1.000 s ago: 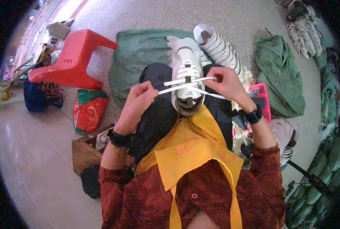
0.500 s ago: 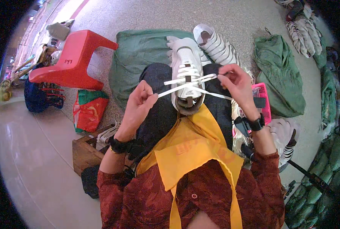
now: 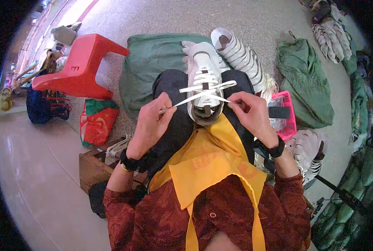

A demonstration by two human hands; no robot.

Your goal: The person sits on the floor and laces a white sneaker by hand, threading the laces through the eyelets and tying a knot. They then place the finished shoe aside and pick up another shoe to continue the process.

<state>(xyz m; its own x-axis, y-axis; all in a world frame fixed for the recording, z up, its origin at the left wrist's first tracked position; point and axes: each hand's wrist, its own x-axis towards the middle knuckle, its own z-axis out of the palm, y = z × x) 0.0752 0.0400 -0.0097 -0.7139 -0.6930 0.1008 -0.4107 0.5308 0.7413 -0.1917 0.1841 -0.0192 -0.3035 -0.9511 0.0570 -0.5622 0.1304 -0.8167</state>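
Observation:
A white sneaker upper point(image 3: 201, 60) rests between my knees, its dark-lined heel opening toward me. White shoelaces point(image 3: 188, 99) are threaded through its eyelets and cross over the tongue, with a loop standing out on each side. To the left of the opening, my left hand point(image 3: 152, 121) pinches one lace end between thumb and fingers. On the other side, the thumb and forefinger of my right hand point(image 3: 251, 112) close on the other lace end. Both laces stretch from the crossing out to my fingers.
Beyond my knees lies a green cloth point(image 3: 149, 54), with a row of white shoe uppers point(image 3: 241, 52) beside the sneaker. A red plastic chair point(image 3: 75, 69) stands at the left. A pink basket point(image 3: 290, 121), a green sack point(image 3: 305, 83) and more uppers point(image 3: 307, 146) are at the right.
My right hand has left the right loop, moved down, and now pinches the right lace end. My left hand has shifted slightly downward, still on its lace.

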